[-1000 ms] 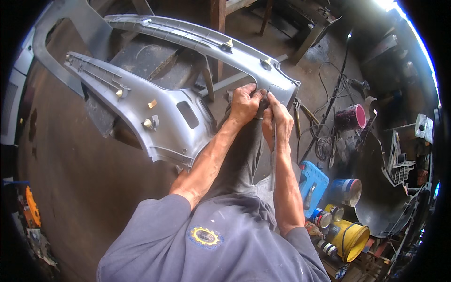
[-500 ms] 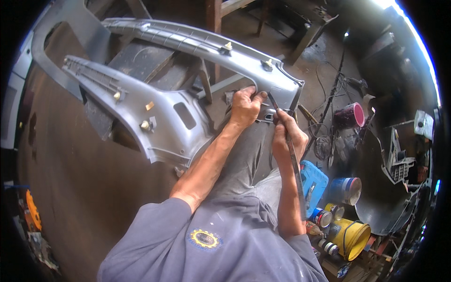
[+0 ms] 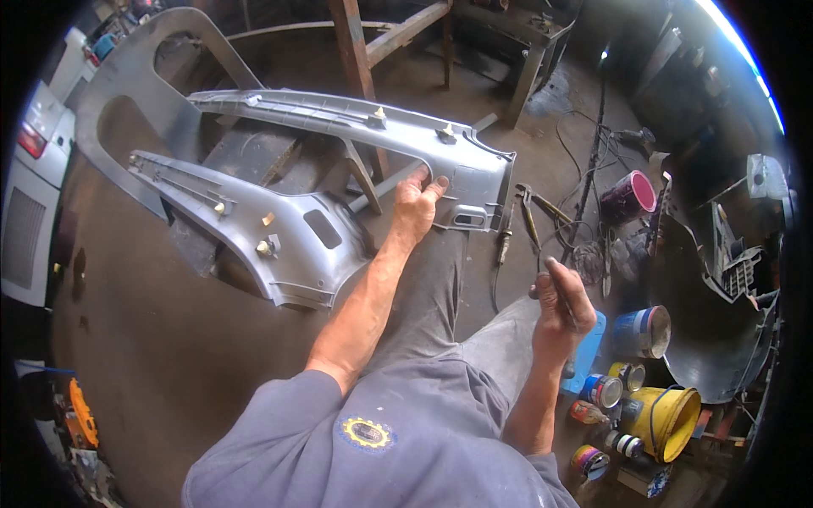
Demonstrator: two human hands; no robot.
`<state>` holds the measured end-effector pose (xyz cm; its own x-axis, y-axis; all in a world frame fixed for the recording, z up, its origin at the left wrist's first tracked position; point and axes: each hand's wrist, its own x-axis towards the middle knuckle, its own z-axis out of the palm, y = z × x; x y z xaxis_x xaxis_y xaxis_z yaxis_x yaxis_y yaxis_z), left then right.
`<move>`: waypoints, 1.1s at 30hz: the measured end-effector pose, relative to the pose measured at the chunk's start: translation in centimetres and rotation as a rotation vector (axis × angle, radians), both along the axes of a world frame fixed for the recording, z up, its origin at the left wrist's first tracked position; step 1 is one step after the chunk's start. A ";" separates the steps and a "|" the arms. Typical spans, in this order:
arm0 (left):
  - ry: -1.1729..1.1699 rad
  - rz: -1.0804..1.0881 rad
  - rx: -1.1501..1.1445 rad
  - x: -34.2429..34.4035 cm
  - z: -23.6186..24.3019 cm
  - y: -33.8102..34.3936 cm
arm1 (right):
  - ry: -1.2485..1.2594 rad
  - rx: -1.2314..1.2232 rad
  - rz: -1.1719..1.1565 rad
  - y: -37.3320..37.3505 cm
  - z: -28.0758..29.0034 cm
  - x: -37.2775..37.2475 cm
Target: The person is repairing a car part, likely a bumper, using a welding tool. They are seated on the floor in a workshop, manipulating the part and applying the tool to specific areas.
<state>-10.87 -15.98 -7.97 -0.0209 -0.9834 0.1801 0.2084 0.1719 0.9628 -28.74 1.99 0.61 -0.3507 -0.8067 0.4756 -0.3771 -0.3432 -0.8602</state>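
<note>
A long silver trim panel (image 3: 461, 169) with plastic clips along its back lies across my leg, its squarer end toward the right. My left hand (image 3: 413, 209) grips the inner edge of this end, thumb on the face beside a slot with a raised rim. A second silver panel (image 3: 292, 254), with a dark rectangular opening, sits to the left of my left arm. My right hand (image 3: 559, 309) is closed around a thin dark tool (image 3: 576, 326), away from the panel and above my right leg, near a blue plastic case (image 3: 593, 347).
Pliers (image 3: 533, 220) and cables lie beyond my right hand. A pink bucket (image 3: 627, 195), yellow bucket (image 3: 656, 423) and several cans (image 3: 639, 330) stand at right. A rusty stand (image 3: 360, 46) is at the back, a grey cut-out panel (image 3: 114, 127) behind the trims, a white vehicle (image 3: 30, 220) at far left.
My right hand has pulled away from the panel's end, down and to the right, with the tool. My left hand and the panel shifted slightly left and down.
</note>
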 end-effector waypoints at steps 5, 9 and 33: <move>0.059 -0.028 0.049 0.6 -0.5 -0.1 | -0.248 -0.114 -0.046 -3.2 -2.5 3.2; 0.124 -0.082 0.202 1.1 -1.6 -0.7 | -0.073 -0.055 -0.035 -5.4 -3.6 5.2; 0.177 0.016 0.105 -0.3 -2.0 -0.2 | 0.341 -0.135 -0.086 -8.8 -5.2 7.2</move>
